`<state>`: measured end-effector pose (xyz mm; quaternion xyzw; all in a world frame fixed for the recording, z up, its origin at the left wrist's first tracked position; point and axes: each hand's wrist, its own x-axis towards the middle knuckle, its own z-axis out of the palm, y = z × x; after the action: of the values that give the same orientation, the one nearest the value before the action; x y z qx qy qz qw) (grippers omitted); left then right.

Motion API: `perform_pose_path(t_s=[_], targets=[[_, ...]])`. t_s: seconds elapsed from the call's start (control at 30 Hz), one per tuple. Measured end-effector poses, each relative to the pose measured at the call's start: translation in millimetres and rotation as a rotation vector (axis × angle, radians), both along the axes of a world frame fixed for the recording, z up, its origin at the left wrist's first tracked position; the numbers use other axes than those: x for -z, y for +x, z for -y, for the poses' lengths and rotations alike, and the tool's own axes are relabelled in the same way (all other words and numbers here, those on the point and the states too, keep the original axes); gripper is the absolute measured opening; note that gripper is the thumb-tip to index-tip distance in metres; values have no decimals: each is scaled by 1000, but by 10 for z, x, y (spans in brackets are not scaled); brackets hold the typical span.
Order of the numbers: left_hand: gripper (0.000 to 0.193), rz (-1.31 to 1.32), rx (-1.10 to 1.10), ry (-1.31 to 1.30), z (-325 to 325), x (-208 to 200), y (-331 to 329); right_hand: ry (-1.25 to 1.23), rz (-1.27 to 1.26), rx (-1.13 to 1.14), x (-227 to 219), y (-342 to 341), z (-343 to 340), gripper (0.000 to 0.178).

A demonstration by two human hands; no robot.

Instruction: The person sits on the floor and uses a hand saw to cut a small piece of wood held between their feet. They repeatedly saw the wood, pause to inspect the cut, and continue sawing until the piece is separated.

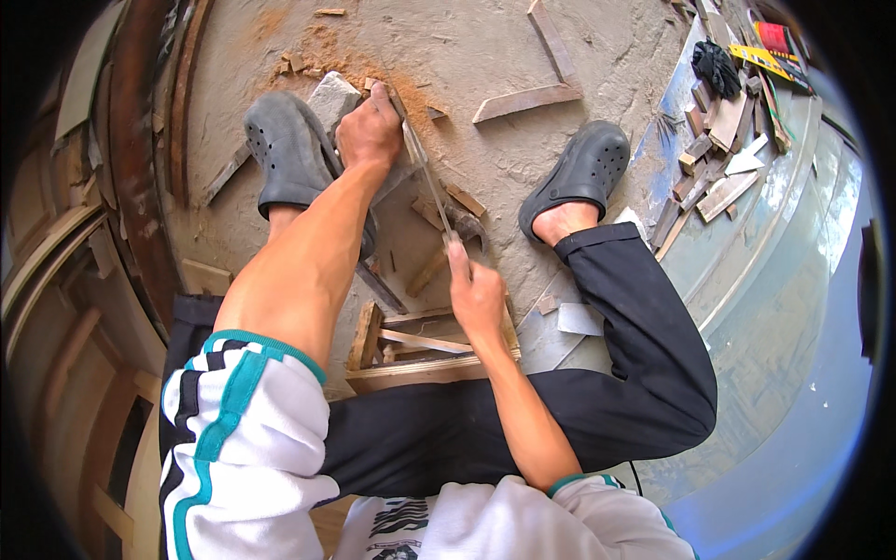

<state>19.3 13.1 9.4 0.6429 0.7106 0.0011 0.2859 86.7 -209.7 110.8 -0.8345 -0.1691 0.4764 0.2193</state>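
Floor: a rough, grey-brown floor [448, 47] dusted with orange sawdust [322, 45] beyond the strip's far end; long dark wooden boards [135, 149] stand well to the strip's left.
Strip: a long, thin, grey, straight strip [425, 168] slants between both hands, its near end toward the person.
Right hand: the right hand [478, 297], slightly blurred, is closed around the strip's near end.
Left hand: the left hand [369, 131] is curled closed on the strip's far end; the undersides of its fingers are hidden.
Stone: a pale grey, rough-edged block [332, 97] sits left of the strip's far end, just beside the left hand.
Clogs: two dark grey, perforated clogs [583, 173] are worn on the feet, one on either side of the strip.
Box: an open, rectangular box of light wood [425, 376] lies nearer the person than the strip, between the legs.
Angle piece: two brown wooden bars joined in an angle [527, 101] lie beyond the strip, to its right.
Offcuts: a heap of brown wooden offcuts [723, 131] lies well right of the strip, a crumpled black bag [715, 67] on it.
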Motion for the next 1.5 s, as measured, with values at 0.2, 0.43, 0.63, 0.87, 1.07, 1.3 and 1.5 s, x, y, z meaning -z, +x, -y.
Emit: perform_pose_path(t_s=[0.2,0.43,0.63,0.87,1.07,1.3,1.5], targets=[[66,0,31,-22,-27,21,35,130,115,-56,333,21,-501,71],[65,-1,44,14,-9,124,-69,126,12,-94,69,36,-96,77],[58,-2,78,-11,1,51,-34,73,29,-139,190,71,-386,70],[58,-7,75,20,10,43,-14,37,90,-95,153,44,-168,76],[65,13,1,-11,-12,-1,35,34,87,-31,267,-33,-50,73],[65,47,33,-35,-18,-33,18,139,10,99,262,-56,170,69],[64,135,-91,30,-6,55,-28,128,-41,125,214,33,61,71]])
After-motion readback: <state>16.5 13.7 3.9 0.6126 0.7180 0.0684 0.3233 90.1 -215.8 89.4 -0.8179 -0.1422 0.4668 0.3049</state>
